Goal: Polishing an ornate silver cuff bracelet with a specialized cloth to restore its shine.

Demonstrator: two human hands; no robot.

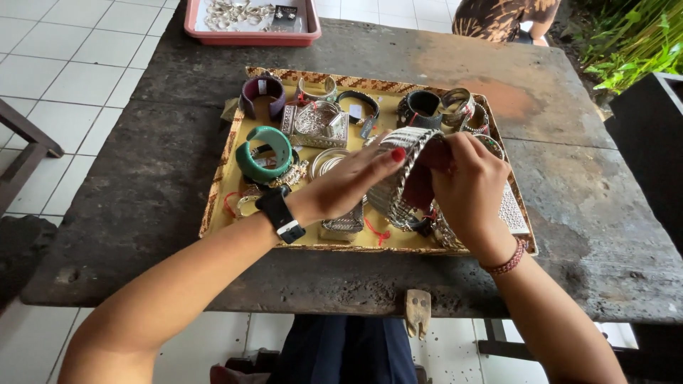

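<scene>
Hands are both working on one wide silver cuff (398, 178) right now, lifted just above the yellow-lined tray (213, 206). Left hand (348, 186) is pinching its ribbed outer rim, right hand (469, 188) is gripping the far side with fingers tucked into the dark red lining. Looks like it's mid-handling, not set down yet. Everything else, like the green bangle (265, 153) and purple cuff (262, 94), is sitting untouched in the tray on the dark table (128, 213).

Left hand (348, 186) and right hand (469, 186) raised together, fingers curled in grip, forearms converging
</scene>
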